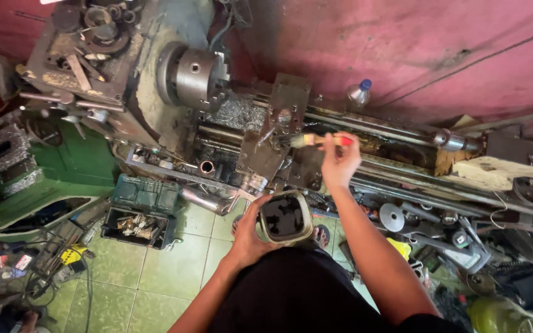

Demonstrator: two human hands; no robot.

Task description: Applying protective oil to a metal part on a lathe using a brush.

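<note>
My right hand grips a small paintbrush with a red handle, its bristles reaching left onto the dark carriage of a metal lathe. My left hand holds a squarish tan container with dark liquid inside, low in front of the lathe bed. The lathe's round steel chuck sits up and to the left of the brush, apart from it.
A plastic bottle with a blue cap stands behind the lathe bed. An open tool case lies on the green tiled floor at left. Metal parts and clutter fill the right side. Red wall behind.
</note>
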